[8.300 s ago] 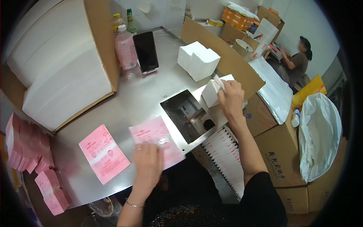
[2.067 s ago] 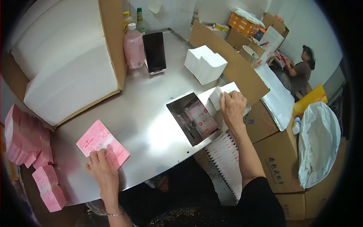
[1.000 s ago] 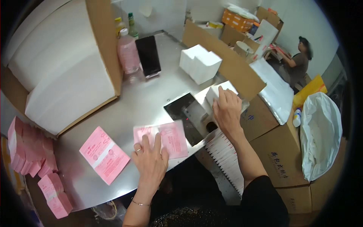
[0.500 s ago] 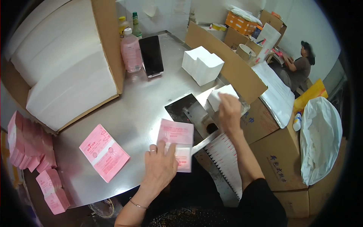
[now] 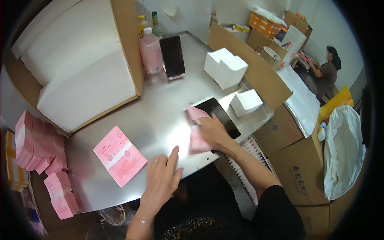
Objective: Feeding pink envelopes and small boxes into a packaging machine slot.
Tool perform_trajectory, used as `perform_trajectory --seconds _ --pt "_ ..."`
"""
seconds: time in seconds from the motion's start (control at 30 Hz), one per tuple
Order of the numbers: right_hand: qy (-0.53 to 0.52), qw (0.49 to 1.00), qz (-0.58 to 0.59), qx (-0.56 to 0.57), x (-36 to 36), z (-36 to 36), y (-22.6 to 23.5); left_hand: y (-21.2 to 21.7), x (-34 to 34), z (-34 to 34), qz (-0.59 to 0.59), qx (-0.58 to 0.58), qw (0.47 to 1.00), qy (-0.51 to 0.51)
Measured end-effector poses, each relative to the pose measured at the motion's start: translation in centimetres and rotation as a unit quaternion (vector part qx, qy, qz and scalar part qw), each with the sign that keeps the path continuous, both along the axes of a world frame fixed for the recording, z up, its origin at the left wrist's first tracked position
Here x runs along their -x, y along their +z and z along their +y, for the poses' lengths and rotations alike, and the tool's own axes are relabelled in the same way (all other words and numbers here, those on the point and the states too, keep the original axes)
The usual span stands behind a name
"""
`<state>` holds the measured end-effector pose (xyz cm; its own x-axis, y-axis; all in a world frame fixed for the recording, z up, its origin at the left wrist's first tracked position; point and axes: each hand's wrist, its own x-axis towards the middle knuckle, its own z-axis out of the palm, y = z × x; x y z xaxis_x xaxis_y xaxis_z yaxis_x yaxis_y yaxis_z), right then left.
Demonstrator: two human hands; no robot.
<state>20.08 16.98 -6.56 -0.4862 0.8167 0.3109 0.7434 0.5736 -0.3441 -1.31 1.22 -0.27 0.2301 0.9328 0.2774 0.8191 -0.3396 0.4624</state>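
My right hand [image 5: 216,134] grips a pink printed packet [image 5: 196,143], smeared by motion, beside the dark rectangular opening [image 5: 229,120] in the metal table. The packet's upper end looks folded or bent up. My left hand [image 5: 160,180] is over the table's near edge, fingers apart and holding nothing. Left of it lies a flat pile of pink printed wrappers [image 5: 116,146] with a white band across it. Past the opening stand a short white paper stack [image 5: 246,102] and, farther back, a taller one [image 5: 226,69].
A big carton of white paper [image 5: 88,82] stands on the left, above pink packet stacks [image 5: 40,142]. A phone [image 5: 173,57] leans beside a pink bottle [image 5: 151,52]. Cartons [image 5: 298,168] and a white bag [image 5: 344,152] are at right. Another person [image 5: 326,74] sits at back right.
My right hand has come from the short white stack to the pink packet, now moved up beside the opening. My left hand has let go of it and drawn back. The view has shifted slightly.
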Motion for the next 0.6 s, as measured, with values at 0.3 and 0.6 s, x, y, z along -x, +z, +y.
perform_trajectory --seconds 0.3,0.6 --pt "-0.135 0.968 -0.009 -0.211 -6.1 -2.3 6.7 0.2 7.4 -3.3 0.026 -0.147 0.949 0.276" --pt "-0.256 0.941 -0.043 -0.219 -10.2 2.3 6.1 0.1 9.9 -2.4 0.123 -0.076 0.954 0.262"
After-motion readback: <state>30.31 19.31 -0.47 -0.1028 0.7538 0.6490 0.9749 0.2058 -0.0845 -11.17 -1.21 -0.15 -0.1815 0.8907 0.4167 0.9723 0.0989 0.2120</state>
